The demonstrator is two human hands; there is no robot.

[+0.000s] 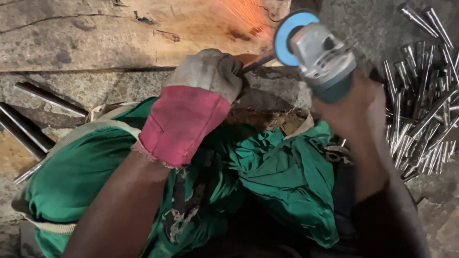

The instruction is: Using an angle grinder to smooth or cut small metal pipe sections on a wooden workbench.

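— What do we hold?
— Our gloved left hand clenches a metal rod against the grinder's disc; our right hand grips the angle grinder, sparks flying.

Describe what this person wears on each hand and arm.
The left hand wears a worn work glove: a grey, grimy hand part and a wide pink cuff with a frayed edge. The forearm behind it is bare. The right hand has no glove, and no sleeve shows on that forearm.

Teal angle grinder, blue disc against thin metal rod, orange sparks
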